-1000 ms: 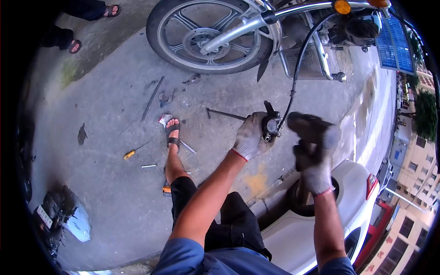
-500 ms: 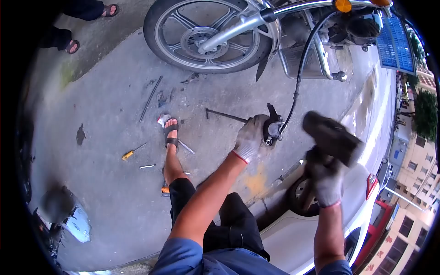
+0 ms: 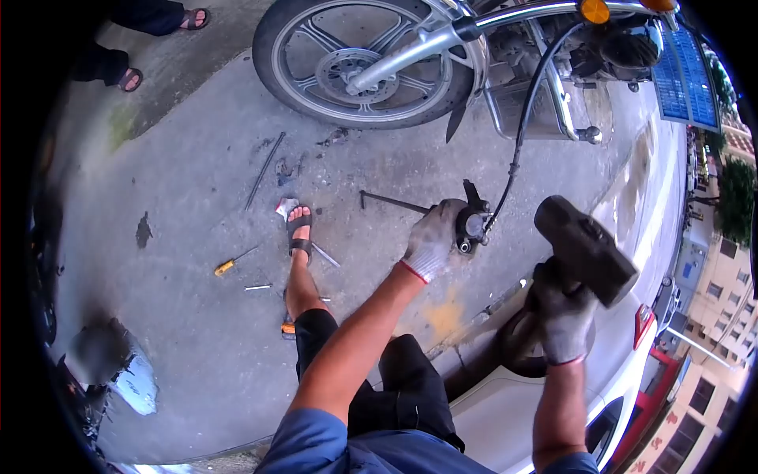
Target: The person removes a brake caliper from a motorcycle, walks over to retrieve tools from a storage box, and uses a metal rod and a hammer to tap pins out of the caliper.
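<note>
In the head view, my left hand (image 3: 433, 237), in a dirty white knit glove, is closed round a motorcycle brake caliper (image 3: 474, 227). A black brake hose (image 3: 517, 142) runs up from the caliper to the handlebar area. From under my left fingers a thin dark bar with a bent end (image 3: 393, 201) sticks out to the left; how it meets the caliper is hidden. My right hand (image 3: 564, 314), also gloved, grips a heavy hammer (image 3: 586, 250) by its handle. Its large dark head is held up to the right of the caliper, apart from it.
A motorcycle front wheel (image 3: 367, 71) stands ahead. On the concrete lie a long rod (image 3: 265, 171), a yellow-handled screwdriver (image 3: 227, 267) and a small wrench (image 3: 257, 287). A white car (image 3: 505, 419) is close on my right. Another person's sandalled feet (image 3: 193, 19) show at upper left.
The hammer in my right hand has shifted slightly right and down and looks sharper. My left hand keeps its hold on the caliper. The whole view has moved a little.
</note>
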`<state>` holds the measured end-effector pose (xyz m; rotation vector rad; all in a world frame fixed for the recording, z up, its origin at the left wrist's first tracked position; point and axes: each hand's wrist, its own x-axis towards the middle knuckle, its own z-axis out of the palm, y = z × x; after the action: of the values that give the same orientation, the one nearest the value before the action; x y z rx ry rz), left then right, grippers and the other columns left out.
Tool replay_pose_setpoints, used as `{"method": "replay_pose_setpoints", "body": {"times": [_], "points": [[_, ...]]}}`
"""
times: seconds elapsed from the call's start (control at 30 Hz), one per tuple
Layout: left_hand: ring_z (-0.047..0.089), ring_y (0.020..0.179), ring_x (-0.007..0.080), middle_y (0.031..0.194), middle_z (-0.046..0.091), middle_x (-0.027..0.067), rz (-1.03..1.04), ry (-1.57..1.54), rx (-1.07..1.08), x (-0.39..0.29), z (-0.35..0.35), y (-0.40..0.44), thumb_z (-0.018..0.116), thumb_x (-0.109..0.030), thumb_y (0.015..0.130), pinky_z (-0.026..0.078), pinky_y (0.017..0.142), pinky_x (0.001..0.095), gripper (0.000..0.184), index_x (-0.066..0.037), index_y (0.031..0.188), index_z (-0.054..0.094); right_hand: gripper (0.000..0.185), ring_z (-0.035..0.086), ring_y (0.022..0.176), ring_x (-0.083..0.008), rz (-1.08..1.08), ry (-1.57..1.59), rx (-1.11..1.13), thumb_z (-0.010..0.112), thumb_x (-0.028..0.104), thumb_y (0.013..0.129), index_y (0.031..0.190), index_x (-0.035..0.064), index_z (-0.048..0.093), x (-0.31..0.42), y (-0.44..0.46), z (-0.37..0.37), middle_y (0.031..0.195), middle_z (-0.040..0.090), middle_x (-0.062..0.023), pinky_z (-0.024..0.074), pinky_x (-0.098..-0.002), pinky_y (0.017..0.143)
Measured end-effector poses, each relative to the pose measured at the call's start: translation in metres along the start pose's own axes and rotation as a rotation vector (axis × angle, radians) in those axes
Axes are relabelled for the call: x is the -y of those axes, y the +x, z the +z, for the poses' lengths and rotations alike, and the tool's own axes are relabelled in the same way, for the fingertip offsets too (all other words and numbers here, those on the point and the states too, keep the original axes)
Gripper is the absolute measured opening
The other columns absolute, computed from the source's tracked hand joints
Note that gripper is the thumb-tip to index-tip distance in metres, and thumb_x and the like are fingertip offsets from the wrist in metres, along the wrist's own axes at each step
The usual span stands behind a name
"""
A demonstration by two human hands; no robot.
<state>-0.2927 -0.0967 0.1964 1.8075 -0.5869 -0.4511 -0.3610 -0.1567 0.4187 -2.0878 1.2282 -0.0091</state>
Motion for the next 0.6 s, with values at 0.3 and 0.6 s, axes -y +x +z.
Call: {"method": "replay_pose_setpoints", "body": {"times": [0.3, 0.6], "points": [[0.062, 0.093, 0.0332, 0.105, 0.060, 0.0130, 0.045, -0.045, -0.055, 0.002, 0.003, -0.009, 0.079, -0.023, 0.061, 0.052, 0.078, 0.0403, 0.059, -0.012, 0.112, 0.052, 0.020, 0.052, 0.058, -0.0105, 0.006, 0.078, 0.164, 0.062, 0.001, 0.083, 0.101, 0.0048, 0.055, -0.022, 0.009, 0.008, 0.078, 0.053, -0.0008, 0.0423, -0.0267, 0.046], [0.063, 0.091, 0.0338, 0.103, 0.060, 0.0137, 0.024, -0.006, 0.005, -0.003, -0.006, -0.007, 0.076, -0.022, 0.064, 0.052, 0.076, 0.0416, 0.059, -0.012, 0.115, 0.050, 0.013, 0.051, 0.054, -0.0117, 0.186, 0.096, 0.272, 0.064, 0.007, 0.082, 0.092, 0.0016, 0.057, -0.058, 0.028, 0.033, 0.072, 0.055, -0.0011, 0.0416, -0.0294, 0.045]]}}
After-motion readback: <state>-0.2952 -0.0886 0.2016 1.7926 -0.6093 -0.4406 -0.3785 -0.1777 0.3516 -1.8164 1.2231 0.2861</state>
